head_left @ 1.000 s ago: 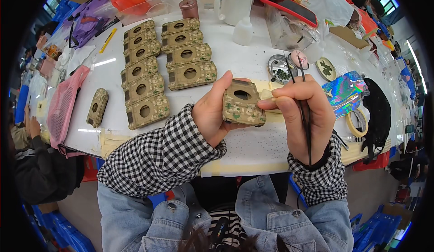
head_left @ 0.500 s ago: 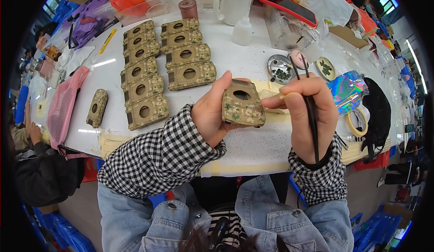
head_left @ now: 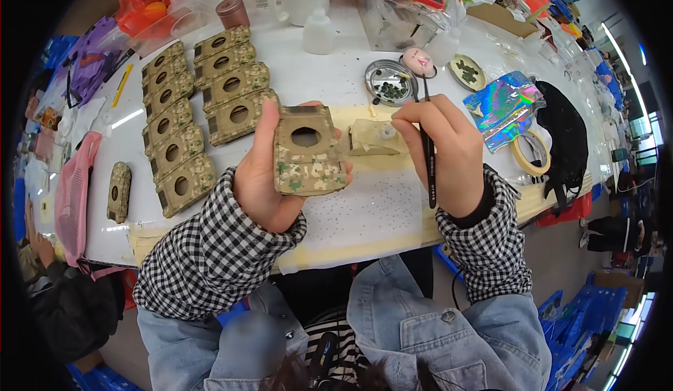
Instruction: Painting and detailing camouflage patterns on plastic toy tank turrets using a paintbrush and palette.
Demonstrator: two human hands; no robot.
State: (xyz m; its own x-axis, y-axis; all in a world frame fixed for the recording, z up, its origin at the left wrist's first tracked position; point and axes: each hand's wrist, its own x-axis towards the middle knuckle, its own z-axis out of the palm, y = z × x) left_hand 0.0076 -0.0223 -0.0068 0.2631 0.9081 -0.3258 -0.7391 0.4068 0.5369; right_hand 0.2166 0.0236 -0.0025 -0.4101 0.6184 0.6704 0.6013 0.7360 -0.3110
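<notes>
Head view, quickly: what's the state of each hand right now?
Left hand: holding a camouflage case.
Right hand: holding black tweezers; whether anything else, cannot tell.

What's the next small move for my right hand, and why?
Perhaps have your right hand pinch the pale piece at the taped block: that hand is right beside it, contact unclear, with the tweezers in its grip, while your left hand holds the camouflage pouch.
</notes>
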